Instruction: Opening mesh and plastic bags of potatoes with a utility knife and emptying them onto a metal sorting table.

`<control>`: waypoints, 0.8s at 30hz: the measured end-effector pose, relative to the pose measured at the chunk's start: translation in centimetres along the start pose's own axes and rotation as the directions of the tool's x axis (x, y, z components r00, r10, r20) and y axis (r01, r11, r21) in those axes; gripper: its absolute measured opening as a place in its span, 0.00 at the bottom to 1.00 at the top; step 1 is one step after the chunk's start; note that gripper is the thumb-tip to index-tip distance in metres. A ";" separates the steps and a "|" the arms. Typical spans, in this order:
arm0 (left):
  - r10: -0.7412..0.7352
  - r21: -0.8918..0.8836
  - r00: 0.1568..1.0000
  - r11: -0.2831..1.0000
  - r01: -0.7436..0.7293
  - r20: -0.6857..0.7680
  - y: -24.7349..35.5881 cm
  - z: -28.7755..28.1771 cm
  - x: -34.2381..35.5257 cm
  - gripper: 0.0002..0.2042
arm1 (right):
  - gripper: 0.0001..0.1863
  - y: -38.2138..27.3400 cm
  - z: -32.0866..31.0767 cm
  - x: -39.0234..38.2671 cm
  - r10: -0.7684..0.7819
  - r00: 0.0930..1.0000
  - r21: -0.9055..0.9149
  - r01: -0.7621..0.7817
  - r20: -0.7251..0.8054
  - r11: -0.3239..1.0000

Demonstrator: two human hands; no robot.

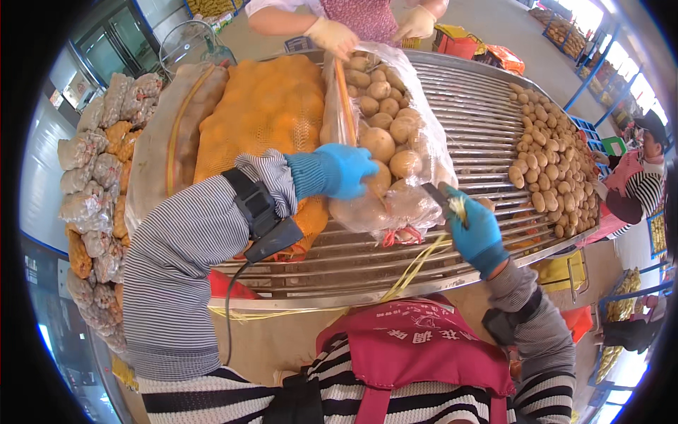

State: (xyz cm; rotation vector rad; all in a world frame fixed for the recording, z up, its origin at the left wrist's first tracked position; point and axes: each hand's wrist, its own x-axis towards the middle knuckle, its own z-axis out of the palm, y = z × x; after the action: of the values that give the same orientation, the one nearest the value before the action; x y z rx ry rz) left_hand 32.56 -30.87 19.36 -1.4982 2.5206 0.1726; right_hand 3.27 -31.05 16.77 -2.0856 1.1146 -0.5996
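My left hand [349, 171], in a blue glove and slightly blurred, is curled at the left side of a clear bag of potatoes [388, 134]; whatever it grips is hidden. My right hand [467, 227], also gloved in blue, is closed around a dark-bladed knife [436, 196] and pale yellow strands, just right of the bag's near end. Yellow strapping [417, 268] trails below it across the slatted metal table [480, 127]. Red ties [399, 235] show at the bag's near end. An orange mesh sack [251, 113] and a duller sack [180, 124] lie to the left.
A co-worker's gloved hands [335, 39] grip the bag's far end. Loose potatoes [551, 162] cover the table's right part, beside another person [635, 184]. Stacked sacks [99, 205] stand at the left, a fan [185, 49] behind. A yellow crate [561, 272] sits below the right edge.
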 end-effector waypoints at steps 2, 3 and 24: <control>-0.098 -0.133 0.990 0.985 0.112 0.103 1.0 -1.2 -0.1 0.13 | 0.21 -0.2 0.3 0.4 0.011 0.999 0.045 -0.013 0.051 0.999; -0.101 -0.143 0.989 0.983 0.116 0.108 1.9 -2.0 -0.5 0.13 | 0.22 -0.5 1.0 0.5 -0.141 0.990 -0.015 0.142 0.028 0.990; -0.229 -0.231 0.942 0.957 0.173 -0.245 11.4 6.0 -3.1 0.08 | 0.24 0.5 8.1 -4.7 -0.197 0.959 -0.558 0.280 0.206 0.781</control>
State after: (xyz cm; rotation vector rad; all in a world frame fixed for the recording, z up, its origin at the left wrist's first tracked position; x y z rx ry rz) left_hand 24.69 -21.53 14.21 -1.9752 2.5936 0.2174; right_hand 5.90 -24.44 10.73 -2.7862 1.0455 -0.2241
